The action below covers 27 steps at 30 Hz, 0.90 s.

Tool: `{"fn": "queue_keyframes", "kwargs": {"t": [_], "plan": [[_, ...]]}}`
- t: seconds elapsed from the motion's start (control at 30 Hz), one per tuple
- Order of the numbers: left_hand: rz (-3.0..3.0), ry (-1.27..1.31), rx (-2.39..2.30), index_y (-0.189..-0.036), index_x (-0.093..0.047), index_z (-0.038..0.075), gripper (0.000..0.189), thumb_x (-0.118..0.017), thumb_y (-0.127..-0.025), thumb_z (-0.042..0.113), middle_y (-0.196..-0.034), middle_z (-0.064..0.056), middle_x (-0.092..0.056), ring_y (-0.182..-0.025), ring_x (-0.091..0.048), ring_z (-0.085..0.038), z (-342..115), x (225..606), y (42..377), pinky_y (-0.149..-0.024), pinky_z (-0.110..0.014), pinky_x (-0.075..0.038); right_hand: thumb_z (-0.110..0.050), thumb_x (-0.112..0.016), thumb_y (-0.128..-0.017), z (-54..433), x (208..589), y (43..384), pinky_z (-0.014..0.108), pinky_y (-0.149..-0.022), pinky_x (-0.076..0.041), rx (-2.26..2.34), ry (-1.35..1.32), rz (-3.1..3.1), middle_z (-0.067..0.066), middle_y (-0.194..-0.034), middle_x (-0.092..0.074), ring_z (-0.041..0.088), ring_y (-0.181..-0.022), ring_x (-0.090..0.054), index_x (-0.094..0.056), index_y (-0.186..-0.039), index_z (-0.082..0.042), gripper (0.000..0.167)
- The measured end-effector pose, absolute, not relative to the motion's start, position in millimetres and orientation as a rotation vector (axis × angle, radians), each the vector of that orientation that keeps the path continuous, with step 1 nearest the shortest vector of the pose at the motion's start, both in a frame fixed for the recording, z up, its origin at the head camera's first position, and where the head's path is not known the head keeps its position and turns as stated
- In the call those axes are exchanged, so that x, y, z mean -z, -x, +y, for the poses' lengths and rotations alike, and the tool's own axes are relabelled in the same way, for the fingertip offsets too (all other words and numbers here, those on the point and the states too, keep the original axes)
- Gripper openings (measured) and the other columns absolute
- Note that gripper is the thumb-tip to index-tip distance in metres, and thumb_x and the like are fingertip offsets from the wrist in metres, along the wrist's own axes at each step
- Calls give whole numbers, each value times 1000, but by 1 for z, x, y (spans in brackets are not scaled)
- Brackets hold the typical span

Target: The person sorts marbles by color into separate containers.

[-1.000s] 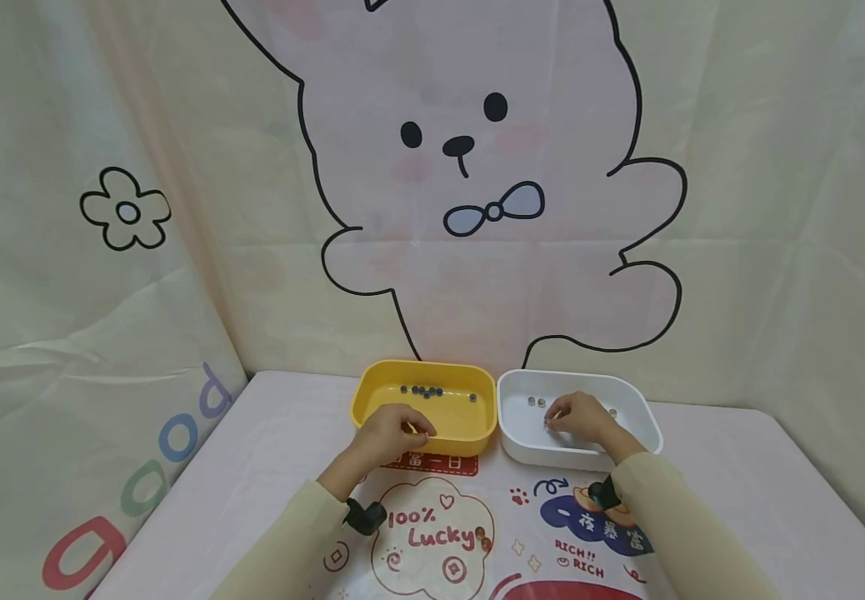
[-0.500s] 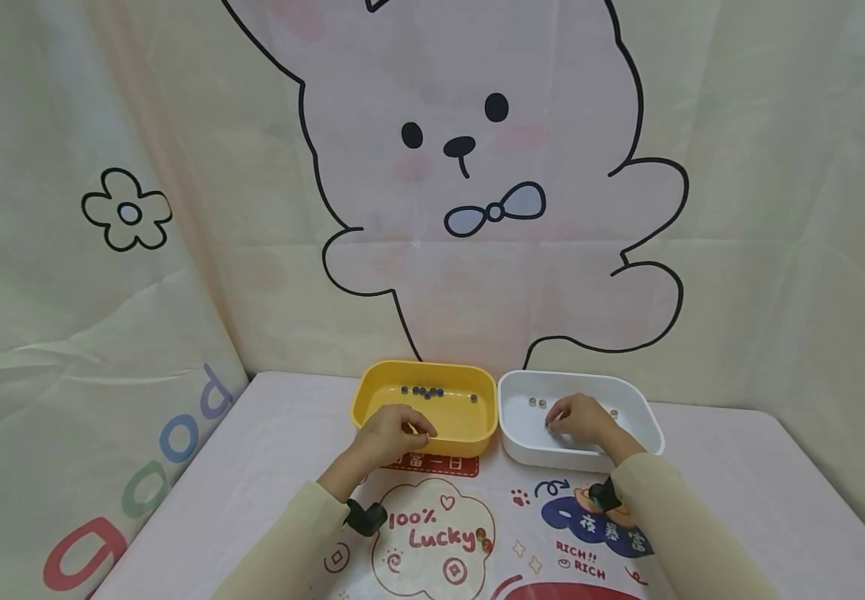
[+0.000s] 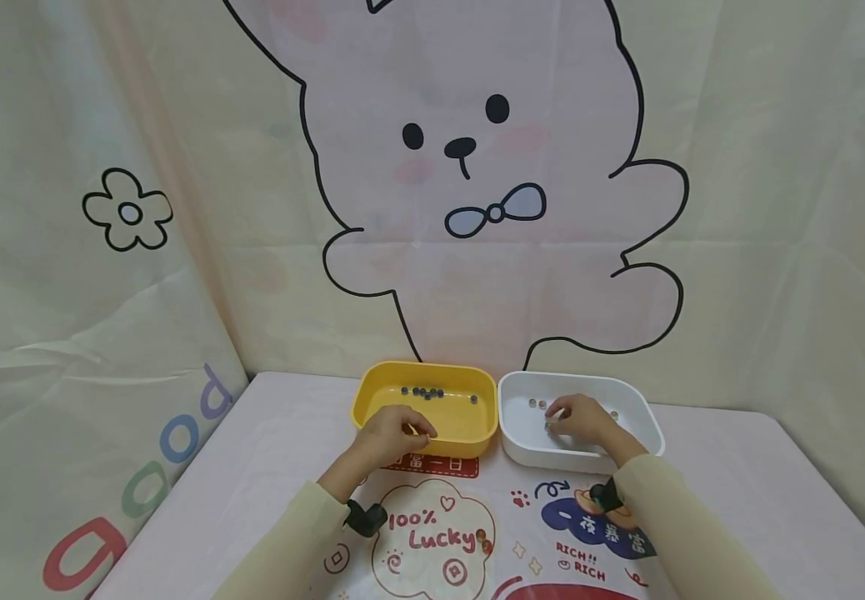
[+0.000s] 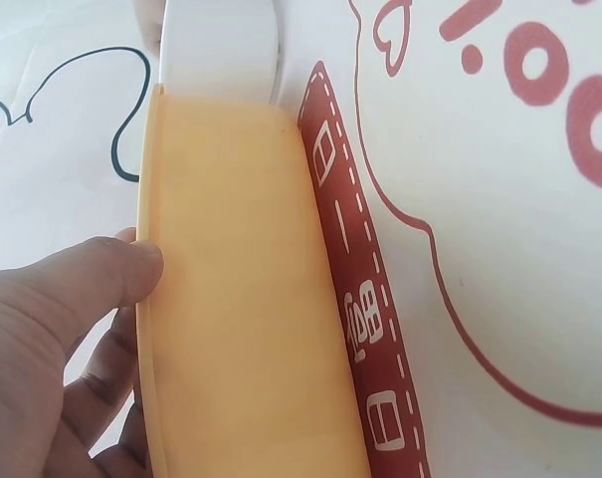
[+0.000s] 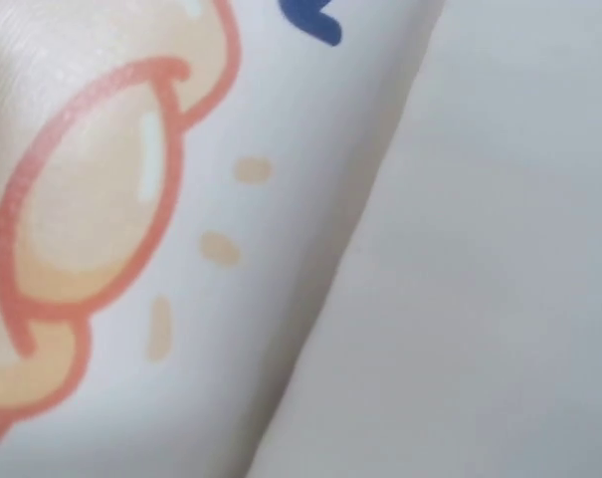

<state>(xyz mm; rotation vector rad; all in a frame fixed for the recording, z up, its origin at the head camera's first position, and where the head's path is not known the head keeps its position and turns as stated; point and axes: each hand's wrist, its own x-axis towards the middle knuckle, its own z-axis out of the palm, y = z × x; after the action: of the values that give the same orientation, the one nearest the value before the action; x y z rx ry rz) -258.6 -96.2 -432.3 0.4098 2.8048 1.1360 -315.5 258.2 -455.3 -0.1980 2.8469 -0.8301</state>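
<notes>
My left hand (image 3: 391,435) holds the near rim of the yellow tray (image 3: 461,446). The left wrist view has its thumb (image 4: 121,271) on the rim, with curled fingers behind the tray wall. Several dark blue beads (image 3: 427,393) lie toward the back of that tray. Reaching into the white tray (image 3: 552,457), my right hand (image 3: 584,418) pinches a small pale bead (image 3: 548,421) between thumb and forefinger, as far as its size lets me tell. Other clear brownish beads (image 3: 537,403) lie just beyond the fingertips, and another (image 3: 614,415) sits to the right, partly behind the hand.
The trays stand side by side on a white printed cloth (image 3: 282,433), close to a hanging backdrop (image 3: 762,250) with a cartoon bear. Two brown spots (image 3: 482,540) show on the cloth by the printed lettering. The right wrist view has only cloth print and the white tray wall (image 5: 480,249).
My left hand stays on the yellow tray. The right fingers shift slightly in the white tray, and the bead at their tips, hidden half a second ago, shows again.
</notes>
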Motion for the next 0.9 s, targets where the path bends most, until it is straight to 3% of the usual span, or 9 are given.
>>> {"fn": "queue_keyframes", "kwargs": {"t": [0.43,0.7,0.9], "plan": [[2807,-409,-1135,-88,-75,30,6,-71,-87,25,-85,11,-62,-83,-54,-14,-97,432,258,-76,-31,-46,-34,-70,-83,246,434,299,50,-81,-51,777,269,2858,20,-116,-63,35,-104,-59,-64,-119,-11,43],[2795,-406,-1155,-88,-75,30,6,-72,-86,25,-87,11,-62,-85,-54,-14,-96,432,259,-79,-32,-47,-43,-67,-83,247,428,289,52,-81,-51,732,289,2875,19,-124,-61,39,-109,-58,-61,-125,-15,51],[2788,-409,-1165,-88,-75,29,6,-72,-86,24,-87,11,-63,-85,-54,-15,-97,432,258,-80,-32,-47,-41,-67,-84,251,421,275,48,-78,-53,786,378,2889,20,-124,-61,43,-109,-59,-61,-126,-15,49]]}}
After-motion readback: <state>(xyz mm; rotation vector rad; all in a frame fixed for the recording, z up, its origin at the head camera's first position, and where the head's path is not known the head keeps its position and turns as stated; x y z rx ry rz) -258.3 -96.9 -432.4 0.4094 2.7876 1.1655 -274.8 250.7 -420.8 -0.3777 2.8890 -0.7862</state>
